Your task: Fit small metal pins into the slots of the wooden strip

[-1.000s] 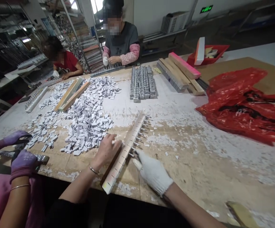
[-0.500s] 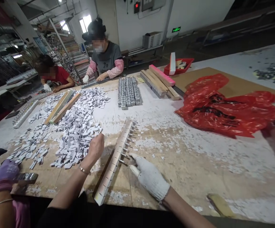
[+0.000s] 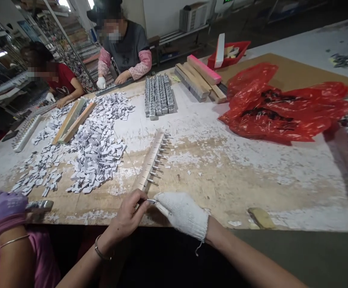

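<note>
A long pale bar (image 3: 148, 166) lies on the worktable, with slots across it and thin metal pieces (image 3: 154, 167) sticking out along its right side. Over its near end, my bare left hand (image 3: 131, 212) is closed in a pinch. My right hand (image 3: 182, 214), in a white knit glove, meets it there, thumb and fingers pressed together. Between the two sets of fingertips a small shiny metal piece (image 3: 151, 201) shows. Whatever else the left fingers pinch is hidden. Left of the bar spreads a heap of small white chips (image 3: 95, 160).
Wooden strips (image 3: 71, 120) lie on the chips. Foil-like silver bars (image 3: 158, 96), wooden blocks (image 3: 194, 82) and a red plastic bag (image 3: 282, 108) sit farther back. A yellowish block (image 3: 260, 218) rests near the front edge. A co-worker's purple-gloved hand (image 3: 8, 208) is at left; two people work opposite.
My left hand has moved from beside the chip heap to the bar's near end. My right hand has come left, so both now meet at the fingertips. The view has tilted downward.
</note>
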